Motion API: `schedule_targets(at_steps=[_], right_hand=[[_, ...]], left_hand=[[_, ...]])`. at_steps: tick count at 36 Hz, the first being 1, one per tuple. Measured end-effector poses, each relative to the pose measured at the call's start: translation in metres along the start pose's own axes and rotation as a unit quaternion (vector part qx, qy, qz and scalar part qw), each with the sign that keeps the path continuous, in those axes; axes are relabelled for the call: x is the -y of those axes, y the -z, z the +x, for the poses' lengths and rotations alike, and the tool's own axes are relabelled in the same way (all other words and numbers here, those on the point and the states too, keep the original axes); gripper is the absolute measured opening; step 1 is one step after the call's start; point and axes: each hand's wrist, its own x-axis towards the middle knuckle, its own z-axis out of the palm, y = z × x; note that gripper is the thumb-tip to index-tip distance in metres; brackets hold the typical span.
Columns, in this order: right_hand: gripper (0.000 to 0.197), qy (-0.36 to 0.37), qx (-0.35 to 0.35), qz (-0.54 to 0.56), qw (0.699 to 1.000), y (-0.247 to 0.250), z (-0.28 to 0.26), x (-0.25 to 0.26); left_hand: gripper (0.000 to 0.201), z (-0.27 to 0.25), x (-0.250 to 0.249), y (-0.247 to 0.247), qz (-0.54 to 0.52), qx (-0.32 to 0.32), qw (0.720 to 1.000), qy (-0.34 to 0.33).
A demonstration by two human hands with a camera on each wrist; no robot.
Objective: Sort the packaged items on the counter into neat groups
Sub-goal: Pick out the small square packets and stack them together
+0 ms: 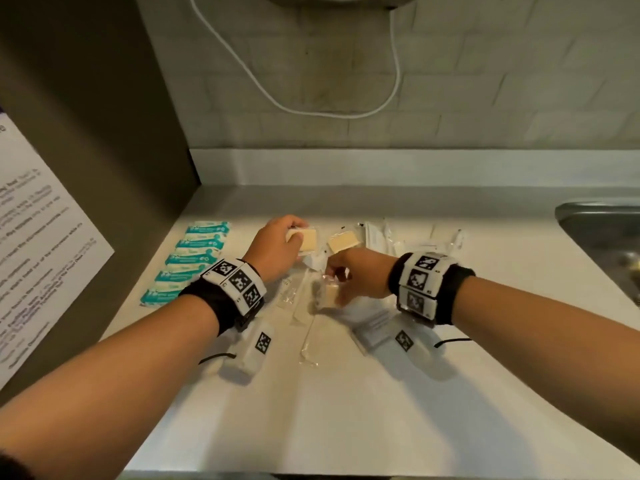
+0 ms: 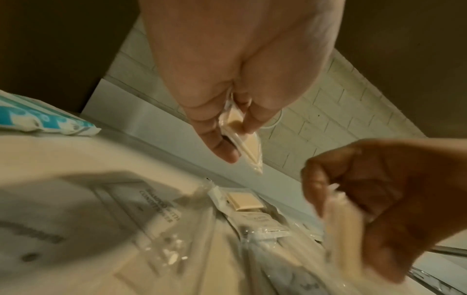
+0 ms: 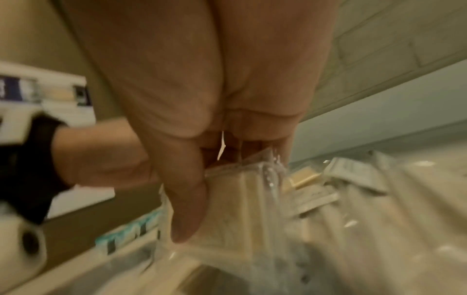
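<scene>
Both hands hold a wrapped soap bar, so the coming move likely turns on where these two lie from the third bar (image 1: 343, 241), which rests on the counter (image 1: 346, 393) just above centre frame in the head view.

The left bar (image 1: 304, 240) sits left of that resting bar, near it but apart, with its flat face up. The left hand (image 1: 277, 249) pinches it between thumb and fingers; the left wrist view shows it edge-on in its clear wrap.

The right bar (image 1: 329, 295) is lower in the frame, below both others, blurred and tilted. The right hand (image 1: 360, 275) grips it by the wrapper's upper edge, fingers curled.

By my reading the left hand is nearer the resting bar.

Teal packets (image 1: 188, 263) run in a neat slanted row at the left. Clear sachets (image 1: 304, 323) lie loose below centre, and more lie right of the resting bar.
</scene>
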Motion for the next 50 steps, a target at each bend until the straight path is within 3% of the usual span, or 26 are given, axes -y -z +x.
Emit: schedule_targets(at_steps=[5, 9, 16, 18, 21, 24, 27, 30, 35, 39, 45, 50], right_hand=[[0.029, -0.021, -0.009, 0.018, 1.0, 0.037, -0.041, -0.048], [0.031, -0.064, 0.055, -0.002, 0.996, 0.034, -0.06, -0.08], [0.058, -0.061, 0.103, -0.025, 0.993, 0.002, -0.07, -0.102], [0.065, -0.04, 0.093, -0.069, 0.992, 0.002, -0.07, -0.105], [0.055, 0.002, 0.087, -0.141, 0.986, 0.003, -0.07, -0.111], [0.044, 0.049, 0.078, -0.207, 0.974, 0.001, -0.071, -0.115], [0.048, 0.054, 0.047, -0.183, 0.981, 0.005, -0.071, -0.119], [0.04, 0.067, 0.033, -0.179, 0.981, 0.01, -0.07, -0.122], [0.026, 0.077, 0.051, -0.146, 0.985, 0.022, -0.068, -0.118], [0.027, 0.099, 0.038, -0.103, 0.989, 0.033, -0.063, -0.112], [0.032, 0.145, -0.011, -0.042, 0.988, 0.033, -0.065, -0.095], [0.042, 0.142, -0.057, -0.024, 0.988, 0.01, -0.077, -0.092]], left_hand=[[0.024, 0.02, -0.02, -0.03, 0.009, 0.022, 0.999, 0.022], [0.024, 0.033, -0.037, -0.064, 0.05, 0.038, 0.997, 0.034], [0.025, 0.049, -0.037, -0.094, 0.119, 0.043, 0.991, 0.05], [0.044, 0.053, -0.035, -0.095, 0.138, 0.049, 0.986, 0.074], [0.08, 0.056, -0.034, -0.094, 0.162, 0.063, 0.977, 0.12], [0.092, 0.06, -0.035, -0.091, 0.233, 0.09, 0.957, 0.151], [0.084, 0.06, -0.038, -0.089, 0.255, 0.103, 0.949, 0.155], [0.063, 0.055, -0.039, -0.088, 0.271, 0.098, 0.948, 0.134], [0.028, 0.046, -0.035, -0.082, 0.228, 0.035, 0.968, 0.099], [0.018, 0.03, -0.05, -0.078, 0.202, 0.019, 0.979, 0.034], [0.016, -0.008, -0.074, -0.078, 0.053, 0.064, 0.997, 0.001], [0.009, -0.05, -0.079, -0.097, -0.027, 0.166, 0.985, 0.048]])
